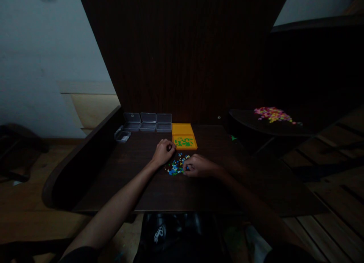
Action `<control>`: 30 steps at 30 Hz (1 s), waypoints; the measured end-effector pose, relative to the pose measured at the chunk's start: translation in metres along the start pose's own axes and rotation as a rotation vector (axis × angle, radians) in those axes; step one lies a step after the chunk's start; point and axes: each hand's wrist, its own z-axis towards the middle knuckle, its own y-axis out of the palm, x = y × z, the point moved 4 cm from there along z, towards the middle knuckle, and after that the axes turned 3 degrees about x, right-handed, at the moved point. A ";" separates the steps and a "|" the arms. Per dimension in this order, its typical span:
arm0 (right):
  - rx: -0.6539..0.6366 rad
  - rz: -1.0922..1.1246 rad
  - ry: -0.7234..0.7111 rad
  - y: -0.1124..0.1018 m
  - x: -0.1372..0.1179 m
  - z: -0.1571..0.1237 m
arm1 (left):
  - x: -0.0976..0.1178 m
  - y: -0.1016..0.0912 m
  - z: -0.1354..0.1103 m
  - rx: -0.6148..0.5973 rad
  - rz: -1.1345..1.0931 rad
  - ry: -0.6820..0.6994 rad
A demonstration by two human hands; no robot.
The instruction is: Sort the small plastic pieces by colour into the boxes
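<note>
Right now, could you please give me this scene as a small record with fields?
Yellow box: lid open, green pieces inside
Mixed pile: small multicoloured pieces on the dark table
Left hand: at the yellow box's near left corner; contact unclear
Right hand: curled, at the mixed pile's right side
Clear boxes: three open in a row, left of the yellow box

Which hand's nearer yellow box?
Left. The left hand is by the yellow box, at its near left corner; the right hand is farther, lower in frame, at the loose pieces.
</note>
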 end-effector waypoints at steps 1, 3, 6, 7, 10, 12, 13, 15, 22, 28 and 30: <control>0.000 -0.001 -0.002 0.000 0.000 0.000 | 0.000 0.000 0.000 0.002 -0.002 0.001; -0.001 -0.001 -0.004 0.000 -0.001 0.000 | -0.001 0.001 0.000 -0.003 0.001 0.004; -0.006 -0.005 -0.003 0.000 -0.003 0.000 | -0.001 0.000 -0.001 -0.004 0.022 0.003; -0.008 -0.009 0.001 -0.001 -0.003 -0.001 | -0.001 0.000 -0.001 -0.003 0.033 0.003; -0.013 -0.031 0.023 -0.002 -0.003 -0.001 | -0.001 0.001 -0.002 -0.027 0.071 0.012; -0.020 -0.049 0.037 -0.002 -0.001 -0.002 | 0.000 0.001 -0.003 -0.058 0.096 0.027; -0.023 -0.058 0.043 -0.002 0.000 -0.002 | 0.001 0.002 -0.004 -0.070 0.108 0.036; -0.026 -0.075 0.047 -0.001 0.002 -0.002 | 0.002 0.002 -0.004 -0.079 0.134 0.055; -0.022 -0.096 0.059 0.000 0.002 -0.002 | 0.005 0.000 -0.007 -0.094 0.178 0.102; -0.023 -0.102 0.049 0.000 0.003 -0.002 | 0.004 0.003 -0.006 -0.112 0.203 0.105; -0.025 -0.088 0.037 0.000 0.004 -0.002 | 0.003 0.004 -0.006 -0.121 0.214 0.107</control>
